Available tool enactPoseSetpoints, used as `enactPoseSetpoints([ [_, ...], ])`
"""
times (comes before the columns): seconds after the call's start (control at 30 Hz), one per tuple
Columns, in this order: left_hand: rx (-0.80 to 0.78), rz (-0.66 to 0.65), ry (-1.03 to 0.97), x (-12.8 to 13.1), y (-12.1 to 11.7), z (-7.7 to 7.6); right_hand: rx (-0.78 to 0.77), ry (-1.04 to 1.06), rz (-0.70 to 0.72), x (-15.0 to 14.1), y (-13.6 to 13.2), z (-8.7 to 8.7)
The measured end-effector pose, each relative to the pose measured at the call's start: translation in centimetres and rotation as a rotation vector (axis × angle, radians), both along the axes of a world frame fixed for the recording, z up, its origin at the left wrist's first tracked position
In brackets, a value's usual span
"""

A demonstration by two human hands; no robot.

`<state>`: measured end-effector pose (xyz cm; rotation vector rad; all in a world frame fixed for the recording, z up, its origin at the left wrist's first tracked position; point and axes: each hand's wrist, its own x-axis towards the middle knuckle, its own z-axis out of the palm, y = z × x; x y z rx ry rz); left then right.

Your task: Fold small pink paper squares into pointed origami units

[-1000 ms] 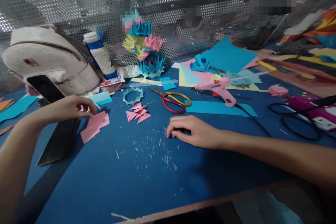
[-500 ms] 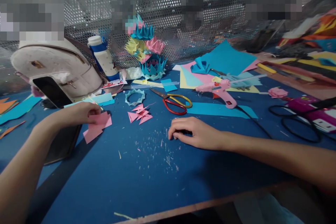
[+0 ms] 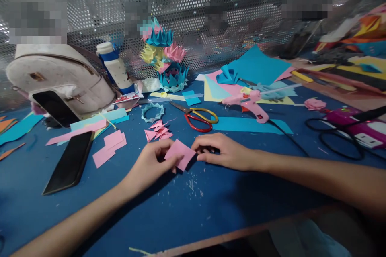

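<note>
My left hand [image 3: 158,160] pinches a small pink paper square [image 3: 181,154] above the table, thumb on its face and fingers behind. The curled fingers of my right hand [image 3: 221,151] meet the square's right corner; its wrist stays low over the table. Just beyond the square lies a cluster of folded pink paper points [image 3: 159,130]. Behind that stands a pale blue zigzag paper ring [image 3: 152,112]. Scissors [image 3: 196,116] with red and yellow handles rest beyond my hands. More pink paper squares [image 3: 110,147] lie to the left, overlapping one another.
A pink glue gun [image 3: 245,102] lies at right, its cord running towards a purple power strip [image 3: 356,128]. A dark phone [image 3: 69,162], a pale backpack [image 3: 60,76] and a bottle [image 3: 116,68] are at left. A paper flower stack [image 3: 165,56] stands at the back.
My left hand has moved right from the pile of pink squares, bringing one square to my right hand. My right hand has barely moved. The phone at left is uncovered.
</note>
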<state>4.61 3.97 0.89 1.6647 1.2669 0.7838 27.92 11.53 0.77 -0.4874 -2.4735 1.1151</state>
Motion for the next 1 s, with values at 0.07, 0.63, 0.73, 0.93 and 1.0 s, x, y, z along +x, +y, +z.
enactPoseSetpoints([
  [0.07, -0.036, -0.019, -0.063, 0.7, -0.5, 0.0, 0.010, 0.017, 0.005, 0.0, 0.0, -0.1],
  [0.63, -0.053, -0.075, -0.198, -0.2, -0.2, 0.1, -0.075, 0.048, -0.058, 0.0, -0.1, 0.1],
  [0.73, -0.055, -0.106, -0.164, 0.0, -0.5, 0.3, -0.074, 0.054, -0.090, -0.1, -0.1, 0.1],
  [0.93, 0.044, -0.105, -0.017, 0.0, -1.0, 0.9, -0.093, 0.061, -0.122, -0.1, -0.2, -0.1],
  [1.0, 0.095, -0.063, 0.025, -0.2, -0.8, 1.0, -0.092, 0.047, -0.122, 0.0, -0.2, -0.1],
])
